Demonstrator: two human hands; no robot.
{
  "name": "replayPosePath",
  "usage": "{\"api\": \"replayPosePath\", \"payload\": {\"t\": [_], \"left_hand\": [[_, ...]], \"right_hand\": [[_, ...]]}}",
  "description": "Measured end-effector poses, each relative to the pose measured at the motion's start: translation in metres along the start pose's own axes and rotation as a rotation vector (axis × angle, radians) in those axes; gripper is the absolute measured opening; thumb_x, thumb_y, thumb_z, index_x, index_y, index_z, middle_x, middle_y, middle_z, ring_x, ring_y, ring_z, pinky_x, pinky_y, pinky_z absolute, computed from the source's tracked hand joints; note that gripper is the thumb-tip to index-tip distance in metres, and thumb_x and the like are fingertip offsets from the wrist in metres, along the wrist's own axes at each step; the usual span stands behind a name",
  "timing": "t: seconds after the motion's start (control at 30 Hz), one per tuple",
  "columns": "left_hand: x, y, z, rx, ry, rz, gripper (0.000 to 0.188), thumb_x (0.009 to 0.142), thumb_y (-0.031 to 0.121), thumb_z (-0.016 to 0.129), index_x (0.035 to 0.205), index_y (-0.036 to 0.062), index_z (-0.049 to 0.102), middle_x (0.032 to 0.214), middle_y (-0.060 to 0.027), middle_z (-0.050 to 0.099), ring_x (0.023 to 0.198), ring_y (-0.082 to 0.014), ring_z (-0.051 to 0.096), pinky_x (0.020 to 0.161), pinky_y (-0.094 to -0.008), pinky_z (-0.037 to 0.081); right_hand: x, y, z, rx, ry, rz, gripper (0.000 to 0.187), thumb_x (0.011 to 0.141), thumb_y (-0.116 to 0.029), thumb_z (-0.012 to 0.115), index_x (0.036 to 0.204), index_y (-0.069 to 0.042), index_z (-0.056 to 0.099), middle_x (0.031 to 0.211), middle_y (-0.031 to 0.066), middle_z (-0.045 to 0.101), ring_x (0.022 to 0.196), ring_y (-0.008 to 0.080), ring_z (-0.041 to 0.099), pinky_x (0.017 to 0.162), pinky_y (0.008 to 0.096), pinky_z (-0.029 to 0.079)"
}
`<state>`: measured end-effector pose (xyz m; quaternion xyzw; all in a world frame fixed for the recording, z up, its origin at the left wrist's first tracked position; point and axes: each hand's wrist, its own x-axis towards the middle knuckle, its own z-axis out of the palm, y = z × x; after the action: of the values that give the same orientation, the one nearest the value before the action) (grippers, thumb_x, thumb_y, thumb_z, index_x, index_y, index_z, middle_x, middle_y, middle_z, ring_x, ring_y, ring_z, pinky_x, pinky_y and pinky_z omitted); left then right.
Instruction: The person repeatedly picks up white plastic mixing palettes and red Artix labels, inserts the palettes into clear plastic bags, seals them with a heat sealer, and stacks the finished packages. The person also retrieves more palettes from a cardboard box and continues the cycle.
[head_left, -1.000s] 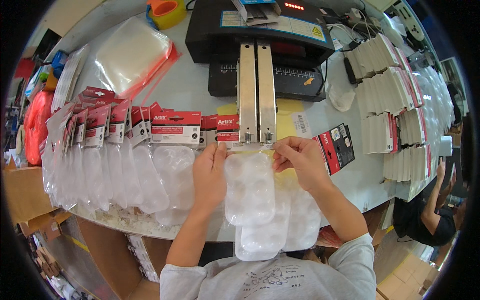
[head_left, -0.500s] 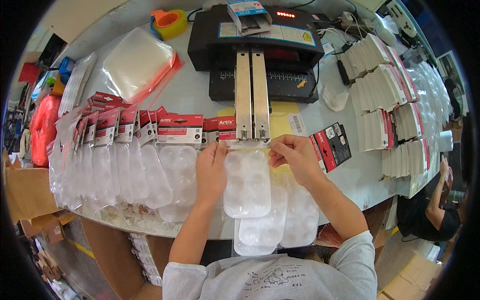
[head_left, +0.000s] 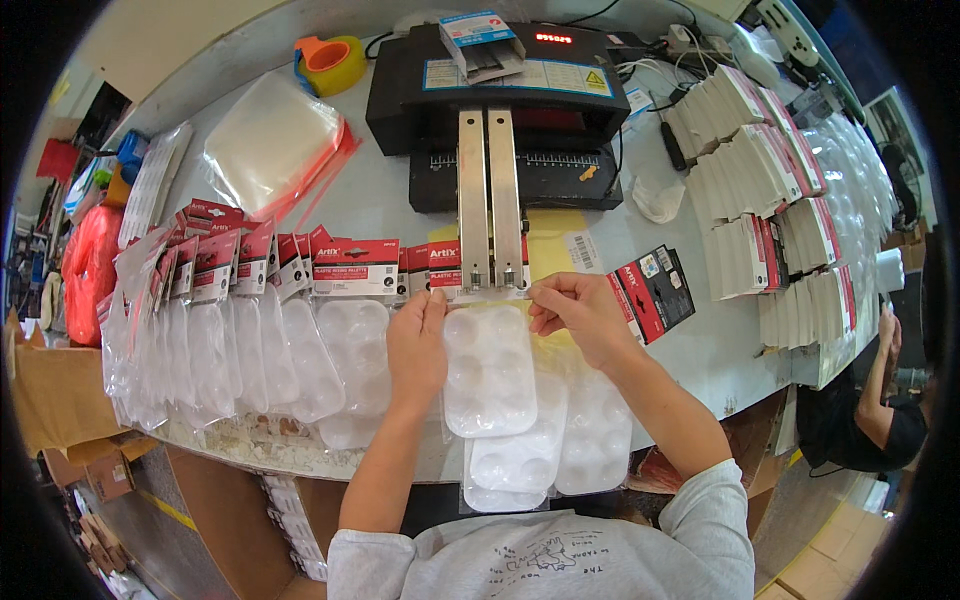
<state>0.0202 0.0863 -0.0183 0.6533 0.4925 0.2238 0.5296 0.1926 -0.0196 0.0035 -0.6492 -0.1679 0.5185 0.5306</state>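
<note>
A white plastic paint palette [head_left: 490, 375] in a clear bag lies in front of me, its red-and-white header card [head_left: 445, 262] under the two metal arms [head_left: 487, 200] of a black bench stapling machine [head_left: 495, 85]. My left hand [head_left: 417, 345] pinches the bag's left edge just below the card. On the other side my right hand [head_left: 583, 315] is closed, thumb and forefinger together at the right edge. More bagged palettes [head_left: 515, 455] lie beneath this one and overhang the table edge. A loose red-and-black card [head_left: 653, 295] sits to the right of my right hand.
Carded palettes [head_left: 215, 340] overlap in a row at left, with clear bags [head_left: 272, 140] behind. Stacked header cards [head_left: 745, 190] stand at right beside piled clear plastic [head_left: 850, 190]. A tape roll [head_left: 335, 65] sits at the back. Another person [head_left: 870, 420] is at far right.
The whole view has shifted slightly. Both hands keep their places at the edges of the bag below the metal arms.
</note>
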Motion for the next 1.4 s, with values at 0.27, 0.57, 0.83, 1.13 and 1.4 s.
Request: {"api": "replayPosePath", "payload": {"t": [0.27,0.57,0.83,1.13,1.4], "left_hand": [[-0.043,0.037,-0.049,0.568,0.017,0.072,0.019,0.090,0.021,0.049,0.089,0.0043,0.058,0.074,-0.0172,0.061,0.070,-0.0338,0.059,0.064,-0.0434,0.044],[-0.053,0.039,-0.202,0.333,0.751,0.087,0.031,0.095,0.024,0.042,0.080,-0.0004,0.052,0.063,-0.0039,0.044,0.062,-0.0149,0.044,0.057,-0.0322,0.037],[0.052,-0.006,-0.450,0.593,0.516,-0.021,0.031,0.095,0.026,0.046,0.107,0.0002,0.059,0.092,-0.0092,0.062,0.079,-0.0194,0.055,0.073,-0.0281,0.044],[-0.081,0.019,-0.074,0.577,-0.124,0.566,0.037,0.066,0.028,0.078,0.084,0.0039,0.055,0.085,-0.0114,0.050,0.079,-0.0295,0.050,0.068,-0.0371,0.041],[-0.067,0.022,-0.009,0.445,-0.005,0.498,0.025,0.073,0.020,0.074,0.084,0.0047,0.057,0.093,-0.0113,0.048,0.082,-0.0274,0.047,0.069,-0.0377,0.038]], "right_hand": [[-0.020,-0.018,-0.060,-0.892,0.481,-0.514,0.034,0.082,-0.014,0.065,0.112,-0.001,0.057,0.090,0.0113,0.062,0.082,0.0196,0.061,0.075,0.0313,0.048],[-0.034,0.049,-0.127,-1.247,0.504,-0.305,0.080,0.078,-0.027,0.070,0.137,0.005,0.028,0.143,0.0261,0.027,0.132,0.0420,0.027,0.106,0.0423,0.027],[-0.033,0.043,-0.105,-1.293,0.524,-0.240,0.102,0.063,-0.034,0.079,0.137,0.009,0.024,0.142,0.0279,0.026,0.134,0.0399,0.024,0.110,0.0414,0.021],[-0.041,0.039,-0.081,-1.096,0.692,-0.290,0.083,0.060,-0.028,0.082,0.127,0.002,0.043,0.120,0.0209,0.054,0.110,0.0333,0.053,0.089,0.0366,0.042],[-0.057,-0.013,-0.079,-0.802,0.665,-0.260,0.051,0.064,-0.011,0.079,0.110,0.000,0.058,0.086,0.0065,0.067,0.075,0.0134,0.063,0.070,0.0277,0.049]]}}
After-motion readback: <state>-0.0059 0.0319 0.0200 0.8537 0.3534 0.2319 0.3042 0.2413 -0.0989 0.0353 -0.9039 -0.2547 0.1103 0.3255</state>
